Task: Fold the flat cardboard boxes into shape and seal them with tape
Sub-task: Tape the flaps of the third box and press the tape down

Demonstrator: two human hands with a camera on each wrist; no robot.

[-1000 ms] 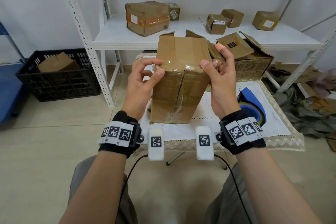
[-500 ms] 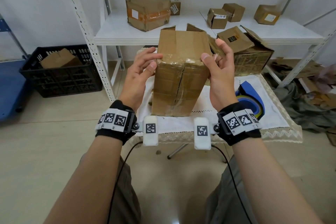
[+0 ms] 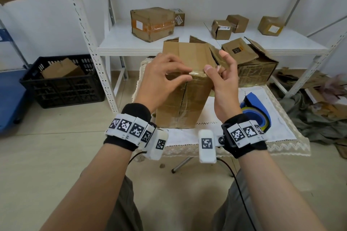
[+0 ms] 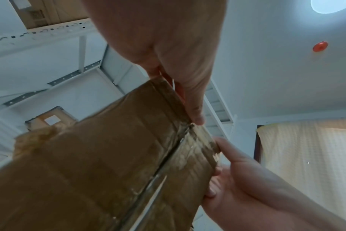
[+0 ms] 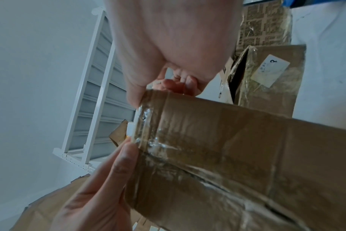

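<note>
L hand [image 3: 161,82], R hand [image 3: 223,88] prob. pinch taped box [image 3: 185,105].

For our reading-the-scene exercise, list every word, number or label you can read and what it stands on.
None can be read.
White label on large shelf box: too small.
Barcode label on small shelf box: too small.
Dense print on open box: blurred.

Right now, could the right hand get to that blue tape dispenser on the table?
Probably yes. The blue tape dispenser lies on the white cloth close to the right hand, nothing between them; it need only release the cardboard box.
</note>
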